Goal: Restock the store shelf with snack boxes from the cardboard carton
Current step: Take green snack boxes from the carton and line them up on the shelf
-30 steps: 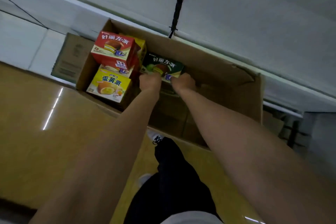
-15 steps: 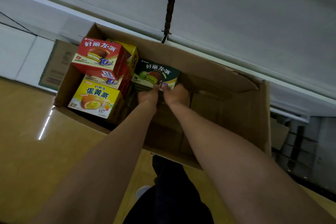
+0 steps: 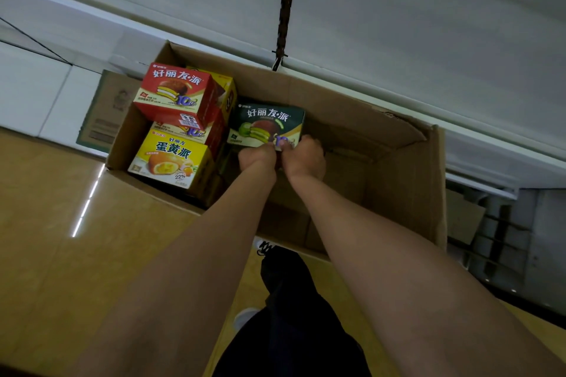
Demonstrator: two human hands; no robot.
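An open cardboard carton (image 3: 407,193) stands on the floor against the base of a white shelf unit. Inside it, at the left, a red snack box (image 3: 174,98) lies on top of another red one, with a yellow box (image 3: 171,159) in front and another yellow box (image 3: 228,95) behind. A dark green snack box (image 3: 266,122) sits in the carton's middle. My left hand (image 3: 257,157) and my right hand (image 3: 306,156) both grip the green box's near edge, thumbs on its top face. The carton's right half holds no boxes that I can see.
A white shelf panel (image 3: 398,24) with a dark perforated upright (image 3: 284,9) rises behind the carton. A flattened cardboard piece (image 3: 104,113) leans at the left. Glossy tan floor (image 3: 61,239) lies in front. My dark trouser leg and shoe (image 3: 294,309) stand just before the carton.
Both hands stay on the green box's near edge, which now looks lifted slightly. The view has shifted, so the carton sits lower and more central.
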